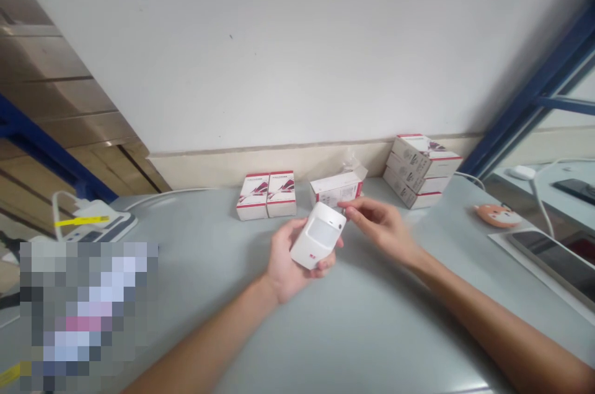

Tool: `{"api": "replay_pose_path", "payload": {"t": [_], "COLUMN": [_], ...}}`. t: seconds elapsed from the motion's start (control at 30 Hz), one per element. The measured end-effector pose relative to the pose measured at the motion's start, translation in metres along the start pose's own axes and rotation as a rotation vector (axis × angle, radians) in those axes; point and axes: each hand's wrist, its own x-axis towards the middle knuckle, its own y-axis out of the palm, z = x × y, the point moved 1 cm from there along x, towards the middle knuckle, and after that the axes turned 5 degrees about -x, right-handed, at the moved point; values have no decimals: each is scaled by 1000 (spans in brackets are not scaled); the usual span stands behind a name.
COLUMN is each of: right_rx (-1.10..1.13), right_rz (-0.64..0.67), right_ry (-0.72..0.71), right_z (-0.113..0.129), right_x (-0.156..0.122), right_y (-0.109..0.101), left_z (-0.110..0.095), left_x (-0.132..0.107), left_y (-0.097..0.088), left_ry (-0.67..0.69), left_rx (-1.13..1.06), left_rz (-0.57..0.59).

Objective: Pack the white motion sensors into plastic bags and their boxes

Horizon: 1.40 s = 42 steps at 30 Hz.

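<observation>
White device [318,236]: one, tilted, held above the grey table [223,332], its windowed face toward me.
My left hand [288,258]: wrapped round the device from beneath, fingers curled at its right edge.
My right hand [383,230]: thumb and forefinger drawn close at the device's upper corner; whether they pinch anything small, I cannot tell.
Box pair [266,196]: side by side, left of the device.
Single box [335,186]: just behind it.
Box stack [421,171]: three high, beyond my right hand.
</observation>
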Motion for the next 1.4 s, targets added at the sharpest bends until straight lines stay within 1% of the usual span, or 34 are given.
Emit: {"api": "replay_pose_path", "payload": {"t": [0.07,0.13,0.2,0.23,0.3,0.4,0.47,0.53,0.6,0.67,0.7,0.73,0.83,0.9,0.97,1.03,1.17,1.4], "right_rx": [-254,-486,-594,-602,-609,-587,-537,-507,-455,-287,-166,-46,271,403,475,508,503,464], "right_rz": [-58,-185,-307,-333,-316,-287,-297,-354,-456,-557,-567,-548,-419,-362,-319,-273,-200,-10], "right_ry": [-98,-153,-120,-82,5,164,172,147,90,12,12,35,88,123,158,176,186,143], "right_z": [2,2,-2,-5,-13,-25,-28,-26,-22,-19,-19,-20,-25,-29,-29,-27,-19,-10], "right_x": [4,13,31,43,70,108,122,125,117,101,91,82,60,50,46,44,42,37], "right_y": [-9,-20,-30,-34,-39,-36,-31,-29,-31,-38,-42,-45,-52,-54,-54,-53,-50,-46], "left_z": [-1,-3,-7,-9,-13,-16,-18,-20,-22,-25,-26,-26,-28,-28,-28,-27,-26,-22], "left_x": [0,1,1,1,2,4,4,3,2,0,0,-1,-1,-2,-2,-2,-4,-4], "left_y": [2,3,1,0,-3,-7,-8,-8,-7,-6,-6,-5,-4,-4,-4,-4,-5,-3], "left_ry": [7,37,71,85,105,113,114,125,143,160,165,167,159,144,131,116,68,6], "left_rx": [-7,-19,-24,-26,-30,-48,-68,-87,-92,-87,-83,-79,-70,-68,-64,-59,-33,53], "left_rz": [-3,-23,-45,-52,-56,-80,-104,-116,-115,-109,-106,-104,-109,-102,-80,-58,-34,12]}}
